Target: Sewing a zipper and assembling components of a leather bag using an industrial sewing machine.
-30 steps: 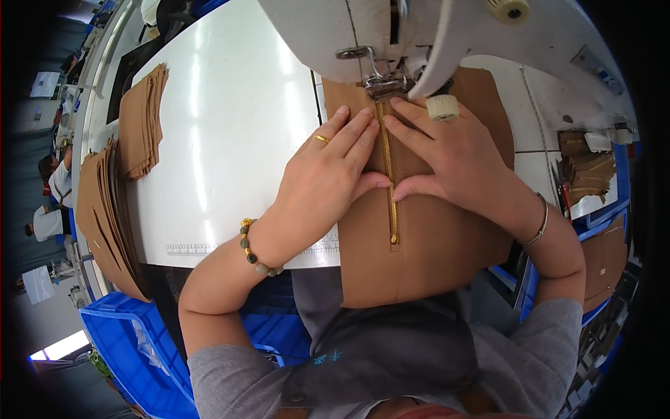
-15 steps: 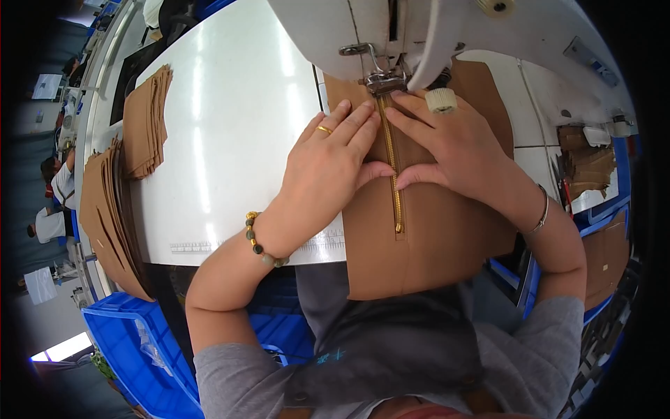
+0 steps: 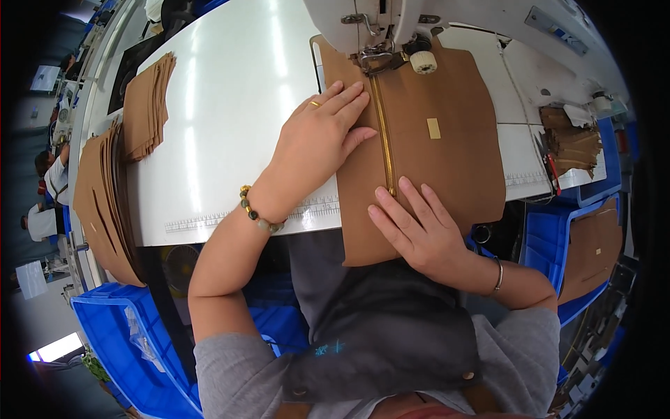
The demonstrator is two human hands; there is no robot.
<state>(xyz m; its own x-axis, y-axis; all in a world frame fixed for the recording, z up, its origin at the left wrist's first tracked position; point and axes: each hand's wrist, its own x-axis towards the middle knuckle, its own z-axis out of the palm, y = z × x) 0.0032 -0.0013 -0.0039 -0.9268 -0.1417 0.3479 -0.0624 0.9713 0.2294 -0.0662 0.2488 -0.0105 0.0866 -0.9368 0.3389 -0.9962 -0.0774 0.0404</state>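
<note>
A brown leather-like panel [image 3: 460,167] lies under the sewing machine's presser foot [image 3: 373,64] and hangs over the table's front edge. Down its middle runs a gold-toothed zipper [image 3: 384,136], its pull near the lower end. My left hand [image 3: 324,129] rests flat on the panel's left part beside the zipper, fingers stretched out and thumb toward the teeth. Lower down, my right hand [image 3: 426,234] lies flat with fingers spread, its fingertips close to the zipper's lower end. A small yellowish tab [image 3: 433,128] shows on the panel right of the zipper.
Stacks of brown pieces [image 3: 105,202] stand at the table's left, with another stack [image 3: 148,105] behind. Blue bins [image 3: 132,349] sit below on both sides. Red-handled scissors [image 3: 553,171] lie at the right near brown scraps [image 3: 569,140]. Other people are far left.
My right hand has moved from beside the presser foot down to the zipper's lower end, uncovering the yellowish tab. The left hand stays on the panel, its thumb now farther from the right one.
</note>
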